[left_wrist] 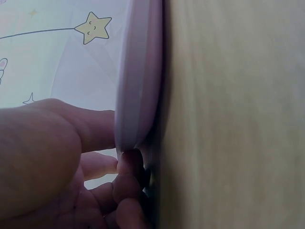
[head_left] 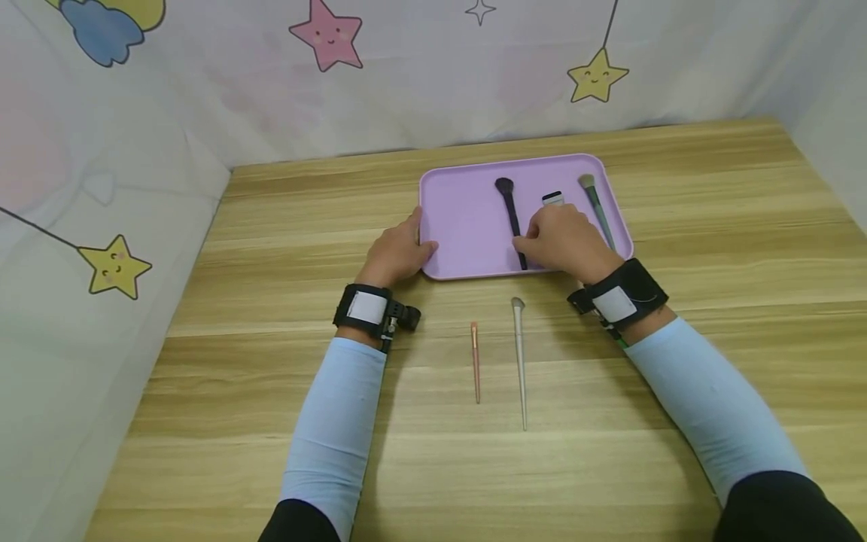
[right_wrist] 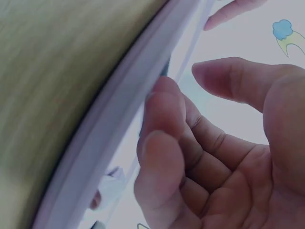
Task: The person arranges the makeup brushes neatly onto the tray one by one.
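A light purple tray (head_left: 467, 218) lies at the far side of the table, its left edge pinched by my left hand (head_left: 398, 252). In the left wrist view the thumb (left_wrist: 95, 129) touches the tray's rim, with fingers curled near its underside. My right hand (head_left: 567, 239) is over the tray's front right part, beside the handle of a black makeup brush (head_left: 508, 197). The right wrist view shows its thumb (right_wrist: 224, 78) apart from loosely bent fingers. Behind that hand is a partly hidden item with a black and silver end (head_left: 552, 197). A green-handled makeup brush (head_left: 596, 203) lies at the tray's right.
In front of the tray, a short pink makeup brush (head_left: 476, 361) and a longer pale grey makeup brush (head_left: 520, 361) lie on the wooden table (head_left: 271, 421). A white curtain (head_left: 420, 90) printed with stars hangs behind the table's far edge.
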Demonstrator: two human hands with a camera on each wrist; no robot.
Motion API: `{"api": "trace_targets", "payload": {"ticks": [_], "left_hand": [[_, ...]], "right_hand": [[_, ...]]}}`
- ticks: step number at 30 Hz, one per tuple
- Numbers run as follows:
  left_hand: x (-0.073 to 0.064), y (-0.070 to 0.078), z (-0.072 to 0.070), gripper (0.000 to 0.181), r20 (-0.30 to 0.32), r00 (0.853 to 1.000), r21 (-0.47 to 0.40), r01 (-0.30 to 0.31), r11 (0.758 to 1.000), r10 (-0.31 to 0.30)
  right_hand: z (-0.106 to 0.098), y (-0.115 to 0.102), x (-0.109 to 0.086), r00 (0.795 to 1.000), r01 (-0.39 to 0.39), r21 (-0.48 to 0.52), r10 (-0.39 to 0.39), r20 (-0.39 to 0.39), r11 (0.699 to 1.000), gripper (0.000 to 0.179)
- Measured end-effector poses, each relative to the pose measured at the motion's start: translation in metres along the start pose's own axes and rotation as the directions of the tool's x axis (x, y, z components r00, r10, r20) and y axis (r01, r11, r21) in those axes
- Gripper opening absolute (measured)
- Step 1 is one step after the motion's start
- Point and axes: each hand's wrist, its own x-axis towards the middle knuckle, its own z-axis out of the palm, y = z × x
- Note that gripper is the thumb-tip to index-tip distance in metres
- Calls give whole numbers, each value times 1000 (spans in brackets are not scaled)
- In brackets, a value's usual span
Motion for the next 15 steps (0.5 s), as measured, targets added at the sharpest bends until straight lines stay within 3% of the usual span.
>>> {"api": "trace_targets", "payload": {"ticks": [15], "left_hand": [[2, -1, 0, 74, 1, 1000, 4, -7, 1000, 7]], "right_hand": [[-4, 1, -12, 999, 2, 8, -3, 45, 1000, 32]]}}
